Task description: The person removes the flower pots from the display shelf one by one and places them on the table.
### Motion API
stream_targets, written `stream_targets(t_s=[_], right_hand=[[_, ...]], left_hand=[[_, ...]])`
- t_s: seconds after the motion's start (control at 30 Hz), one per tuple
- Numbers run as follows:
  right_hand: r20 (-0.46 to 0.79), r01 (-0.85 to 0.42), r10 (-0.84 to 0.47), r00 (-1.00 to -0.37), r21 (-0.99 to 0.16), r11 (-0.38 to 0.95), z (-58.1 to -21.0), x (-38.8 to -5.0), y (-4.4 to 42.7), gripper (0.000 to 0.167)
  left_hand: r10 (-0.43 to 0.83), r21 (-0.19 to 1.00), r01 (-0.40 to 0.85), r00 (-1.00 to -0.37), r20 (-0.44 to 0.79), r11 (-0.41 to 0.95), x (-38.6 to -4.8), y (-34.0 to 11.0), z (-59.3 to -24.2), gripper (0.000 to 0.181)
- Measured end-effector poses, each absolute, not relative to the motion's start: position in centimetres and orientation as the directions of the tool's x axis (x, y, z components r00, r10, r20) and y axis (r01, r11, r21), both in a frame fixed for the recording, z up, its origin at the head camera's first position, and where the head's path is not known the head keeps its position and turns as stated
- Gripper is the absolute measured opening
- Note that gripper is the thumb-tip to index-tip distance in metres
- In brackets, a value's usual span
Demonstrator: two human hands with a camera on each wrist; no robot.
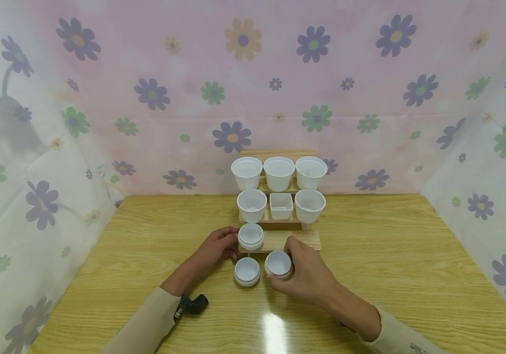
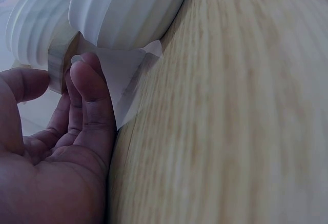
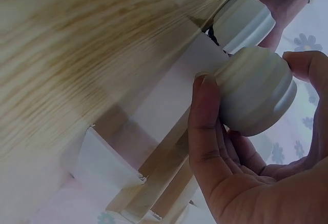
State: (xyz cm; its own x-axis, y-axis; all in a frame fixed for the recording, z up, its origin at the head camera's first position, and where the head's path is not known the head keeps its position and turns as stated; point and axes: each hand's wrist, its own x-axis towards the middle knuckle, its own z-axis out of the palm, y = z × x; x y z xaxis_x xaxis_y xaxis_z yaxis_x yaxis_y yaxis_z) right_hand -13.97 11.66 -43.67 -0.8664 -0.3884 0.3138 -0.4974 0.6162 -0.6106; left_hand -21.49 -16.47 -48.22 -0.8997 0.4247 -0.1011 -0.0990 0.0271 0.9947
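Observation:
My right hand (image 1: 310,270) grips a small white ribbed pot (image 1: 278,264) in front of the stand. Seen from the right wrist, thumb and fingers curl round the sides of this pot (image 3: 259,90). My left hand (image 1: 213,250) holds the left end of the lowest step of a tiered wooden stand (image 1: 279,241); its thumb and fingertips pinch the board (image 2: 62,60) in the left wrist view. On that step's left end sits a similar ribbed pot (image 1: 251,237). Another ribbed pot (image 1: 247,272) stands on the table, left of the held one.
Three white round pots (image 1: 279,173) line the stand's top tier. Its middle tier carries a square pot (image 1: 281,206) between two round pots (image 1: 251,205). The stand rests on a wood-grain table (image 1: 390,265), before a flower-patterned cloth backdrop (image 1: 182,59).

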Motion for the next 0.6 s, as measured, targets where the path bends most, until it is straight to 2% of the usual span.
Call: stream_targets(t_s=[0.6], right_hand=[[0.301, -0.509, -0.413, -0.859, -0.574, 0.641, -44.13, -13.92, 11.49, 0.050]], left_hand=[[0.417, 0.995, -0.096, -0.904, -0.097, 0.023, -21.49, -16.42, -48.43, 0.035]])
